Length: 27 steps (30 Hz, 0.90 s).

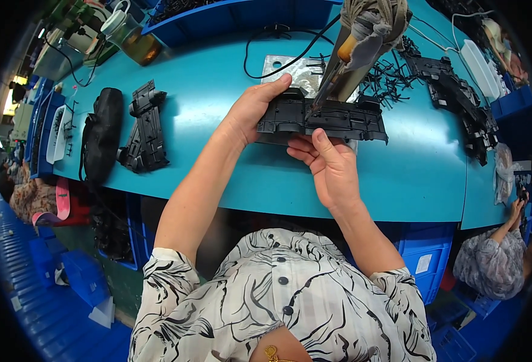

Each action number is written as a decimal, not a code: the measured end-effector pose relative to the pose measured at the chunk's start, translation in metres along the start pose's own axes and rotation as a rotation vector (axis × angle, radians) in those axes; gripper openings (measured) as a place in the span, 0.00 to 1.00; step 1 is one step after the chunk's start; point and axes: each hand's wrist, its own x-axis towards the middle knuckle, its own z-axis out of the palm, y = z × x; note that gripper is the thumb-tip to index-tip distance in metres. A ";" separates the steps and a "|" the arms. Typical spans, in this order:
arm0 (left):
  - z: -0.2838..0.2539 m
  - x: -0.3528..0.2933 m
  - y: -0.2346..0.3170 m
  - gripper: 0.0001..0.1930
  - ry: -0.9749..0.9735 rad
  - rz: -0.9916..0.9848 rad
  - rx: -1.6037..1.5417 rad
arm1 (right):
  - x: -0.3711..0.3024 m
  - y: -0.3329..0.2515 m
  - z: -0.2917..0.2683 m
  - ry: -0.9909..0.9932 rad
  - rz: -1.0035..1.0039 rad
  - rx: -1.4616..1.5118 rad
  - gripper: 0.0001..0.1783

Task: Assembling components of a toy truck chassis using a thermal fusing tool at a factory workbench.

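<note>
A long black plastic chassis part [350,123] is held level above the bench by both hands. My left hand [257,108] grips its left end, thumb along the far side. At the near edge, my right hand [332,166] pinches it, with the thumb in front and the fingers curled beneath. A slim metal rod of a cloth-wrapped tool [374,27] comes down from above, and its tip meets the middle of the part. Behind the part lies a shiny metal plate [305,75], partly hidden by it. Small black plastic pieces [387,81] are heaped to the right of the tool.
More black chassis parts lie at left [148,130] and right [459,102] on the teal bench [399,187]. A black pouch-like object [103,133], a jar of amber liquid [136,42] and a blue bin [236,24] stand around. Another person [495,262] sits at right.
</note>
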 end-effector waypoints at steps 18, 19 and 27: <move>0.001 0.000 0.003 0.22 -0.031 -0.020 -0.054 | 0.000 -0.001 0.005 0.001 -0.041 -0.017 0.19; 0.000 0.001 0.003 0.22 -0.034 -0.025 -0.048 | 0.000 -0.001 0.006 0.004 -0.048 -0.028 0.19; 0.000 0.003 0.001 0.22 -0.025 -0.032 -0.038 | 0.001 -0.001 0.006 0.013 -0.050 -0.019 0.19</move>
